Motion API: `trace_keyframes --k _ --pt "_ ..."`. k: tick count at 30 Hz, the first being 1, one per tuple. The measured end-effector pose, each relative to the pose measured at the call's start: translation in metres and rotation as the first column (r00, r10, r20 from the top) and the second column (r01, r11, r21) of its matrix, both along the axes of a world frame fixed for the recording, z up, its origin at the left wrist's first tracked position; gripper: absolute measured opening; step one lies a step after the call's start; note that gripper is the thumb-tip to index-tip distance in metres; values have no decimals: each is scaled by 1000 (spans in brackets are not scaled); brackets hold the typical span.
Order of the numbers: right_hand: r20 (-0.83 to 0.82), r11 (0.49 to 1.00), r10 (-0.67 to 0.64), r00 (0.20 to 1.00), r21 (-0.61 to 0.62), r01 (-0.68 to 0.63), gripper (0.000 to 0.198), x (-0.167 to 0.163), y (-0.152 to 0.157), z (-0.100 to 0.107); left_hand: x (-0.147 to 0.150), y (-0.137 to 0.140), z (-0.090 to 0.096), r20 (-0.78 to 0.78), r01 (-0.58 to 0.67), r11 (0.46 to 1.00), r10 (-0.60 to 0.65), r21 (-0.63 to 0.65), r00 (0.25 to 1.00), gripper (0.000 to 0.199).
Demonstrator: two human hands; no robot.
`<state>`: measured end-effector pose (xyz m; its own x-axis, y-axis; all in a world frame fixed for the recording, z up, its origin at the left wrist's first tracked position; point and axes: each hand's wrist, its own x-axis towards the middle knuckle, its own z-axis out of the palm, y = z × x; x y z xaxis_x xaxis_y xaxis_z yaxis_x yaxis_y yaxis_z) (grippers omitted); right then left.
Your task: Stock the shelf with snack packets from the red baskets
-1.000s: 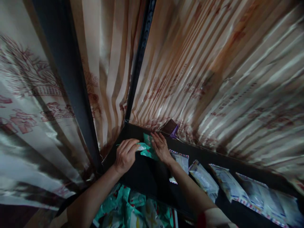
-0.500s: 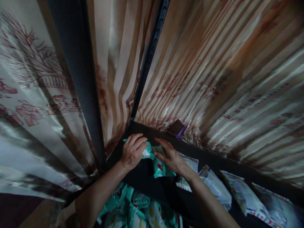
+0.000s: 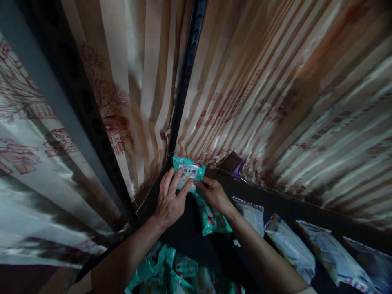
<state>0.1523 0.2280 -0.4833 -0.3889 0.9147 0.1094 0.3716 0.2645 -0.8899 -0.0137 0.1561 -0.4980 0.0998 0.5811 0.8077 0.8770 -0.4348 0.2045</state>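
Observation:
A teal snack packet (image 3: 196, 172) with a white label faces me at the back corner of the dark shelf (image 3: 186, 222). My left hand (image 3: 171, 200) grips it from the lower left, fingers across its front and thumb near the bottom right. At the packet's lower right corner, the thumb and fingers of my right hand (image 3: 214, 195) are closed on its edge. Beneath my right hand and wrist lies a second teal packet (image 3: 211, 220) with red marks, flat on the shelf and partly covered.
Several clear pouches with striped edges (image 3: 289, 245) lie in a row at right. Below the shelf's front edge is a pile of teal packets (image 3: 180, 273). A brown and purple item (image 3: 234, 165) sits by the back curtain (image 3: 275, 102). A black metal post (image 3: 186, 73) rises at the corner.
The held packet has moved back into the corner, and its labelled front now shows. My right hand has closed in on its edge. The view has shifted slightly.

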Motion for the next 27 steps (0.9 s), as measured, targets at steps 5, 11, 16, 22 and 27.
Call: trace_keyframes --k 5,11,16,22,27 --pt "-84 986 -166 982 -26 165 33 4 46 -20 0 18 -22 27 90 926 -86 -367 996 49" --pt "11 929 -366 930 62 365 27 1 94 -38 -3 32 -44 118 66 814 3 -576 993 44" --pt "59 902 -425 903 111 417 20 -17 120 -43 2 31 -43 150 89 810 -1 -580 989 43" --pt "168 920 -387 907 138 367 17 -39 135 -47 2 36 -50 206 46 781 106 -623 973 46" --pt "257 934 -356 899 130 333 18 -50 141 -49 2 36 -50 242 52 771 135 -634 961 47"
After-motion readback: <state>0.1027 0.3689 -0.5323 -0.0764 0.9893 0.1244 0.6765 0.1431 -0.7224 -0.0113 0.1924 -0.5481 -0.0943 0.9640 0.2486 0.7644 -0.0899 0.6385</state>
